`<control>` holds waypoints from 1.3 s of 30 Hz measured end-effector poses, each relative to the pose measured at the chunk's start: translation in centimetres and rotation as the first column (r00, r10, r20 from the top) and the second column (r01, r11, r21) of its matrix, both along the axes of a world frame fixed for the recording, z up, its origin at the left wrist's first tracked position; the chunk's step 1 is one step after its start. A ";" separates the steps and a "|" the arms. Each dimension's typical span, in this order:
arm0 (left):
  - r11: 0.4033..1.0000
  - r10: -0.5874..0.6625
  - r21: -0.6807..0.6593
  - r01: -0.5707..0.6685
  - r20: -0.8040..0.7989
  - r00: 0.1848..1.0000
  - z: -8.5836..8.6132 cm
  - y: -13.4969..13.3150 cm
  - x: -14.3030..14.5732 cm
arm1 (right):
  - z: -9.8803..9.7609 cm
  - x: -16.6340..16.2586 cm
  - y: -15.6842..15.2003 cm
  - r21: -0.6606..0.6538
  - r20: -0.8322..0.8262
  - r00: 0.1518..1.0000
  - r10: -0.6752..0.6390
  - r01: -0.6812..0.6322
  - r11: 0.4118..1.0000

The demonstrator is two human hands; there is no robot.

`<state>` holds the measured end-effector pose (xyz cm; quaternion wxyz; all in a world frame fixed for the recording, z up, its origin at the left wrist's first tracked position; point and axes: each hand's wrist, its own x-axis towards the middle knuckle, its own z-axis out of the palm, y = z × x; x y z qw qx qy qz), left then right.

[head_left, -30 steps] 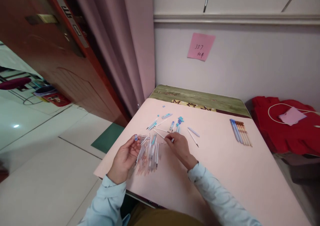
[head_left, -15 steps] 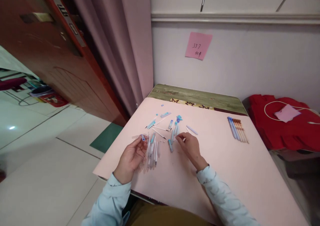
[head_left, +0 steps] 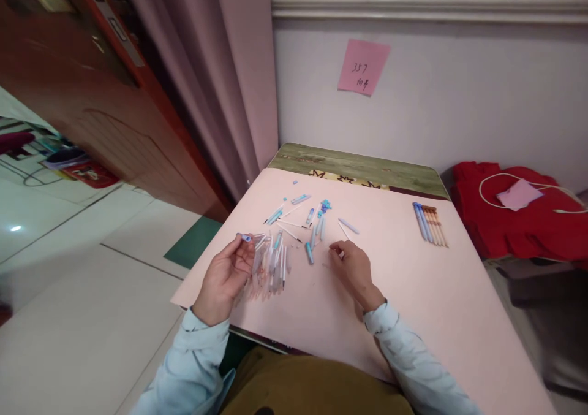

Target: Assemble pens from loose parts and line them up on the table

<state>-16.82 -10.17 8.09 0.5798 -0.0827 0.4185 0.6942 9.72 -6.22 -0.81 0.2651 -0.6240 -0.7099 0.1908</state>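
Note:
My left hand [head_left: 224, 280] pinches a short light-blue pen tube [head_left: 247, 238] between thumb and fingertips, its open end showing. Close beside it lies a pile of clear pen barrels and white refills [head_left: 271, 271]. My right hand [head_left: 354, 271] hovers over the table to the right, thumb and forefinger closed together; whatever they hold, if anything, is too small to make out. A teal pen tube [head_left: 309, 253] rests between the hands. Behind it are pale-blue barrels [head_left: 313, 237], loose refills [head_left: 289, 232] and a cluster of blue figure-topped caps [head_left: 326, 206].
Several whole pens with blue and brown tops [head_left: 432, 225] lie in a row at the right of the pink-covered table [head_left: 390, 317]. A pale pen barrel [head_left: 348, 225] is behind my right hand. Red cloth [head_left: 487, 219] with a white cable sits beyond the right edge; a wooden door [head_left: 128, 133] stands left.
My left hand has drawn left, away from the pile, still with the blue tube. My right hand has shifted slightly right of the pale-blue barrels. The view has tipped down a little.

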 end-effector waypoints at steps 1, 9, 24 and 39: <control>1.000 -0.001 -0.010 0.001 -0.005 1.000 -0.1 0.2 -0.4 | 0.0 0.6 -0.4 -0.005 -0.009 1.000 -0.024 0.024 1.000; 0.998 -0.037 -0.053 0.038 0.020 0.999 -1.6 3.2 -0.3 | -0.4 2.2 -2.9 -0.122 -0.140 0.989 0.050 -0.067 0.990; 0.987 -0.156 -0.033 0.157 0.029 0.987 -2.3 5.5 4.0 | -0.8 -1.1 3.4 0.019 0.257 0.941 0.218 -0.231 0.973; 0.933 -0.353 -0.022 0.359 0.136 0.926 -1.8 4.5 6.5 | 2.6 -2.2 1.8 0.082 -0.197 0.958 0.207 -0.194 0.978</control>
